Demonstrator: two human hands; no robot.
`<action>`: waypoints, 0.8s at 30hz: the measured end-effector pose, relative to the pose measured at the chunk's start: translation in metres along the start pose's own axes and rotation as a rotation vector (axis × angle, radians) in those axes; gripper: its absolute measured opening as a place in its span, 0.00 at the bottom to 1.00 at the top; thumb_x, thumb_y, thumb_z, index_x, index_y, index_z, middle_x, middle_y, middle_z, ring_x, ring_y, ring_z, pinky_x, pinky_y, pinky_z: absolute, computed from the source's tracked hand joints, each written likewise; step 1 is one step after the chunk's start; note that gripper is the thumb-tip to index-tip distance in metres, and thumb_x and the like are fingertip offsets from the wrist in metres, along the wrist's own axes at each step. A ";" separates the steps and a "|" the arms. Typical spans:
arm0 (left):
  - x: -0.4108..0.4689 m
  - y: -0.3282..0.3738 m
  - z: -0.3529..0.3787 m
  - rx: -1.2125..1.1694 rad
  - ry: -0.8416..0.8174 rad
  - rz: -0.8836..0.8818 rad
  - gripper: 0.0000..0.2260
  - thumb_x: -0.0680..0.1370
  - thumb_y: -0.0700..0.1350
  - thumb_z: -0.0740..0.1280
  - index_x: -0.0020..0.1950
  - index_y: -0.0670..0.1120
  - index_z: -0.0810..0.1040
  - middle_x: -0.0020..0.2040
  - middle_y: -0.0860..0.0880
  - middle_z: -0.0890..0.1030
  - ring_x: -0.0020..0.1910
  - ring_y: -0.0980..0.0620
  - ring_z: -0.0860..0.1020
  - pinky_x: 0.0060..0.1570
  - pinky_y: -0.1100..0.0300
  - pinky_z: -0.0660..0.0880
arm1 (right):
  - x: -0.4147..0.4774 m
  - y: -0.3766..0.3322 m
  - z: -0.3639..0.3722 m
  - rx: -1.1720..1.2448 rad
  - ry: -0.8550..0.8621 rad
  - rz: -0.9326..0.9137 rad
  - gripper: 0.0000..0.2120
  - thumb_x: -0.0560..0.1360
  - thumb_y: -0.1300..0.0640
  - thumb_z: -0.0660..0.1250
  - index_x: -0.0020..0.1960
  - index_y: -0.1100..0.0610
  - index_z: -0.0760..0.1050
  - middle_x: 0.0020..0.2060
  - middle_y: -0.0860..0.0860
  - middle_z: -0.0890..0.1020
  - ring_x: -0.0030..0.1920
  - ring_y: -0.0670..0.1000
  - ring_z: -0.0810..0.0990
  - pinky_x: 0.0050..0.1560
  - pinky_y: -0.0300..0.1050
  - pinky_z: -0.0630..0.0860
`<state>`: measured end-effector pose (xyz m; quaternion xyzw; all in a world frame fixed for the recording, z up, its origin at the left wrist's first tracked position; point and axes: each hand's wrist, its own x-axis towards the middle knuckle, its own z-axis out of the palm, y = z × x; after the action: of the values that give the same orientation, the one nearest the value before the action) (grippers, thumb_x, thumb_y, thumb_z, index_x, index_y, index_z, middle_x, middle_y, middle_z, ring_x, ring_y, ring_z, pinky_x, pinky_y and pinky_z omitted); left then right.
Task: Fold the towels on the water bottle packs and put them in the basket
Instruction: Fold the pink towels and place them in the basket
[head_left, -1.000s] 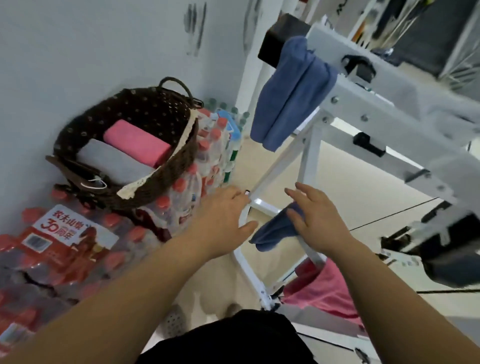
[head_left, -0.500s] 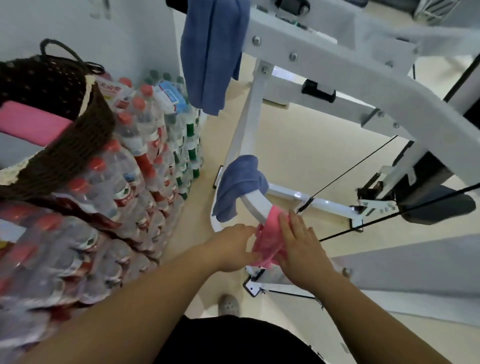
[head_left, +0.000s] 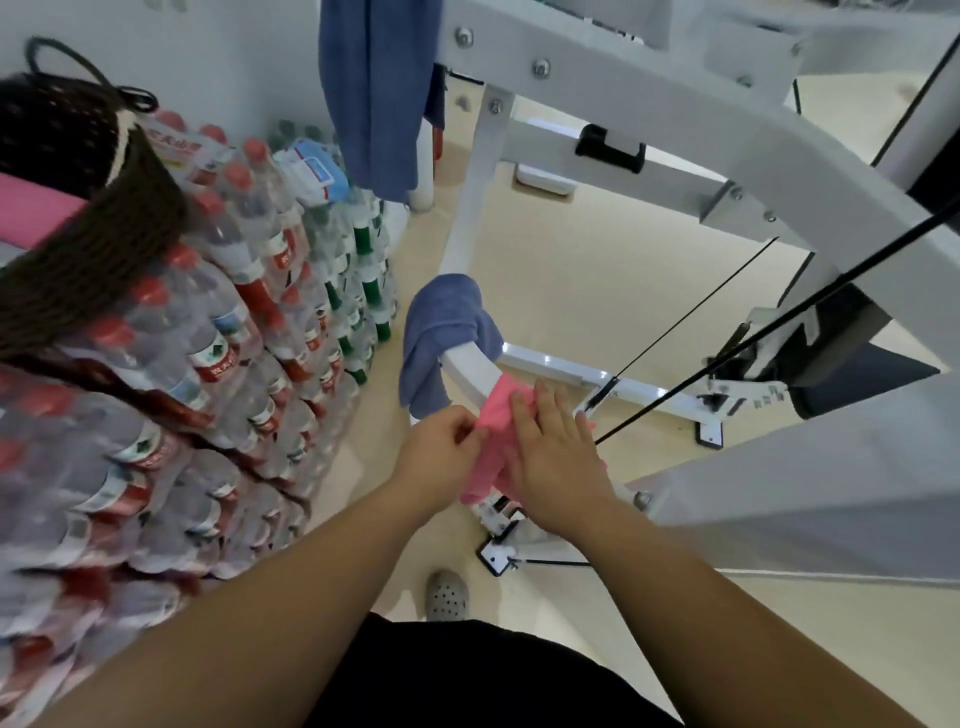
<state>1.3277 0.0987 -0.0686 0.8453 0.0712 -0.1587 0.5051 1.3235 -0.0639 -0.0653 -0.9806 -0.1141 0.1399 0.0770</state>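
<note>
A pink towel (head_left: 496, 415) hangs over the curved white bar of a gym machine (head_left: 470, 361) low in the middle of the view. My left hand (head_left: 441, 449) pinches the towel's left edge. My right hand (head_left: 553, 452) lies on the towel from the right with its fingers fairly straight. A blue towel (head_left: 439, 332) is draped over the same bar just beyond. Another blue towel (head_left: 374, 88) hangs from the machine's upper frame. The dark woven basket (head_left: 98, 228) sits on the stacked water bottle packs (head_left: 218, 364) at the left, with a folded pink towel (head_left: 36, 213) inside.
The white machine frame (head_left: 727, 171) spans the right side, with black cables (head_left: 779, 332) running down to its base. A beige floor (head_left: 597, 270) shows between the packs and the machine. My grey shoe (head_left: 447, 595) stands below my hands.
My view swung from the basket down to the machine's lower bar. Both hands passed the blue towel and came onto the pink towel; since half a second ago they have barely moved.
</note>
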 end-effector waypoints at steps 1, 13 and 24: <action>-0.005 0.002 -0.005 0.015 0.005 0.020 0.10 0.80 0.47 0.65 0.39 0.46 0.75 0.33 0.50 0.77 0.33 0.50 0.73 0.35 0.53 0.70 | 0.001 -0.003 -0.004 0.013 0.076 -0.045 0.28 0.84 0.48 0.54 0.81 0.55 0.52 0.80 0.60 0.49 0.80 0.62 0.47 0.78 0.63 0.48; -0.119 -0.037 -0.116 0.449 0.182 0.224 0.04 0.79 0.49 0.64 0.45 0.51 0.74 0.38 0.53 0.79 0.37 0.51 0.76 0.37 0.53 0.71 | 0.017 -0.107 -0.042 0.068 -0.067 -0.738 0.09 0.80 0.54 0.61 0.51 0.52 0.80 0.54 0.50 0.82 0.59 0.54 0.76 0.61 0.58 0.71; -0.296 -0.130 -0.192 0.394 0.436 0.092 0.07 0.78 0.51 0.63 0.43 0.50 0.74 0.37 0.54 0.78 0.37 0.52 0.75 0.39 0.52 0.72 | -0.045 -0.258 0.017 -0.054 -0.146 -0.903 0.12 0.81 0.53 0.59 0.45 0.50 0.80 0.38 0.45 0.80 0.41 0.49 0.74 0.47 0.47 0.73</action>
<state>1.0503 0.3412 0.0085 0.9436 0.1074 0.0386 0.3108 1.2243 0.1756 -0.0224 -0.8219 -0.5386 0.1580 0.0964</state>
